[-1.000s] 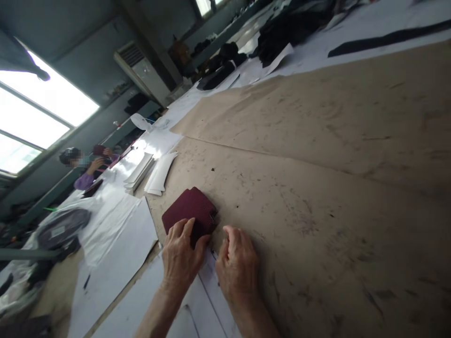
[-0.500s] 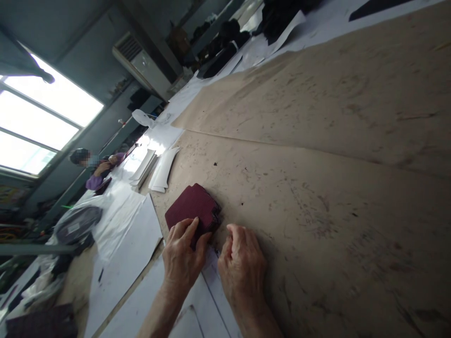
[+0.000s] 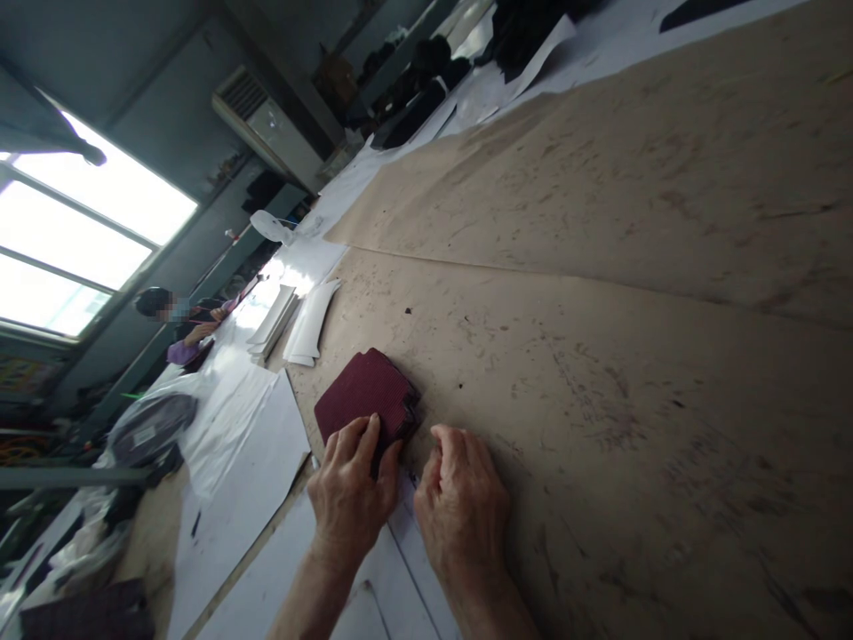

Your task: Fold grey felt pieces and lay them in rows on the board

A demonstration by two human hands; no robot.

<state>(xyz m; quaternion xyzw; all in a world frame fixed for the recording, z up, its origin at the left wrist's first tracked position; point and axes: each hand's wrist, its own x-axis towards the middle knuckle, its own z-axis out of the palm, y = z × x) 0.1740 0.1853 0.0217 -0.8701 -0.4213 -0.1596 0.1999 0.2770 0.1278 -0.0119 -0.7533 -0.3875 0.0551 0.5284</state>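
A stack of dark red fabric pieces (image 3: 364, 392) lies on brown paper covering a long table (image 3: 600, 293). My left hand (image 3: 351, 494) rests on the near edge of the stack, fingers stretched flat on the top piece, thumb at its corner. My right hand (image 3: 463, 514) lies just right of the stack with its fingers curled in at the stack's near corner; what they pinch is hidden. White paper sheets (image 3: 400, 569) lie under both wrists.
White card pattern pieces (image 3: 307, 325) are stacked beyond the fabric. More white sheets (image 3: 243, 480) and a grey bag (image 3: 150, 429) lie to the left. Another person (image 3: 183, 329) sits at the far left. Black fabric piles (image 3: 426, 89) lie far down the table.
My left hand has slid slightly further onto the red stack and its fingers closed together. My right hand has barely moved. The person at the left lowered a hand.
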